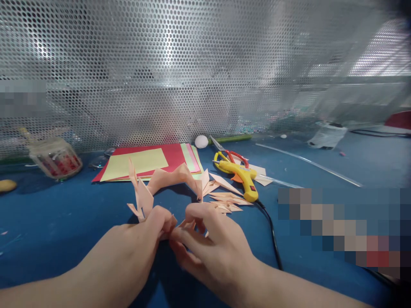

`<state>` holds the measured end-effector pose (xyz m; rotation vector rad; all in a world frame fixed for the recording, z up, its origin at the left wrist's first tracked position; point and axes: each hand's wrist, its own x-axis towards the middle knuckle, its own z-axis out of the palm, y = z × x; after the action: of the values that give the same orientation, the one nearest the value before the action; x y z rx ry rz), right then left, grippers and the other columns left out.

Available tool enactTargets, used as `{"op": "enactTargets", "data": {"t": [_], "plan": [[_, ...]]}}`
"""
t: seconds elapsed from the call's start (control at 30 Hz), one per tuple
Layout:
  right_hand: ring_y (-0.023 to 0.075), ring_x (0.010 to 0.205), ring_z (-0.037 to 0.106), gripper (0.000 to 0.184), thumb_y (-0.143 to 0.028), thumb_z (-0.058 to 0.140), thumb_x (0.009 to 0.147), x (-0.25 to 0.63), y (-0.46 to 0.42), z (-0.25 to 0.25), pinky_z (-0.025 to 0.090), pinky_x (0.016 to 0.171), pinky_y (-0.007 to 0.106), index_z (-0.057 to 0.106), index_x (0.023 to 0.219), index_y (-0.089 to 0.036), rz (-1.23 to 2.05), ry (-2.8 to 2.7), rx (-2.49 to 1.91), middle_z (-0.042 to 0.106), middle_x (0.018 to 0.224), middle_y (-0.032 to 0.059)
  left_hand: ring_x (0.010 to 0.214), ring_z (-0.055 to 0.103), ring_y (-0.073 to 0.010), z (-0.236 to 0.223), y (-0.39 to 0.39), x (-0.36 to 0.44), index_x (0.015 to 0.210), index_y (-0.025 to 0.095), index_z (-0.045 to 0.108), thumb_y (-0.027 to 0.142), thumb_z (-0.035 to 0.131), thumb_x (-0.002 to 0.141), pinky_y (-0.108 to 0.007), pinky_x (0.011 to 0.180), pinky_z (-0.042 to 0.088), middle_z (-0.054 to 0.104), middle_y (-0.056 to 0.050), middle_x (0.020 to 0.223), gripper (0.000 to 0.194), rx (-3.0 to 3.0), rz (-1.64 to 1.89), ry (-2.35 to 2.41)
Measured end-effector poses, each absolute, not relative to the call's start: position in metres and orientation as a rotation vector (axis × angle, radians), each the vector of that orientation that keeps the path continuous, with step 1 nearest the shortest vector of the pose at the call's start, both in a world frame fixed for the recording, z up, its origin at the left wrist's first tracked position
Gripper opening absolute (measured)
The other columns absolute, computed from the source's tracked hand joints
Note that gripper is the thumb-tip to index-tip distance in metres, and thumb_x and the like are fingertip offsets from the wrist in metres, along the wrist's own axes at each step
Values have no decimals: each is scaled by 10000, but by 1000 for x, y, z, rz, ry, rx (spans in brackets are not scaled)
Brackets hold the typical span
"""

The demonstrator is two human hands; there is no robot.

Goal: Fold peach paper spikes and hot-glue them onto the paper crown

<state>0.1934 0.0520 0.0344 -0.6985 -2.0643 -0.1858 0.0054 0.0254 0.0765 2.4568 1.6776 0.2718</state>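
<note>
My left hand [141, 237] and my right hand [205, 239] meet near the table's front edge, both pinched on a folded peach paper piece [173, 229] between their fingertips. From the left hand a chain of folded peach paper pieces [167, 177] rises and arcs to the right. Several loose folded peach pieces [224, 196] lie on the blue table just beyond my right hand.
A stack of red, yellow, green and pink paper sheets [144, 164] lies behind. A yellow glue gun [242, 179] with a black cord [272, 239] and red-handled scissors [231, 156] are to the right. A plastic jar [54, 160] stands far left. A perforated metal screen [205, 72] backs the table.
</note>
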Motion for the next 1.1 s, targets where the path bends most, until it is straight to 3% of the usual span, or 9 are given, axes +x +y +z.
{"op": "enactTargets", "data": {"t": [0.3,0.7,0.93,1.1], "plan": [[70,492,489,249,-181,484,965,191,53,38,356,476,188,508,719,-208,-61,-2040,-767,583,629,-44,612,753,-178,71,25,3,1008,265,549,133,344,886,-202,511,494,752,11,790,273,2449,244,1661],[71,491,509,245,-207,538,963,192,53,38,376,460,172,509,719,-207,28,-2025,-760,580,611,-52,749,780,-274,83,25,12,1058,265,509,122,255,848,-350,599,557,758,-38,901,359,2371,-14,1698],[136,601,585,180,-125,527,863,195,54,33,419,507,239,644,763,-218,-19,-2078,-647,643,773,24,542,737,-201,76,23,2,968,243,502,139,238,904,-256,446,439,734,3,722,291,2601,349,1650],[136,629,608,150,-95,496,782,197,52,39,450,525,244,575,800,-222,144,-1995,-709,615,756,4,457,700,-194,78,20,5,939,232,510,184,303,867,-254,388,384,721,5,672,224,2573,354,1645]]}}
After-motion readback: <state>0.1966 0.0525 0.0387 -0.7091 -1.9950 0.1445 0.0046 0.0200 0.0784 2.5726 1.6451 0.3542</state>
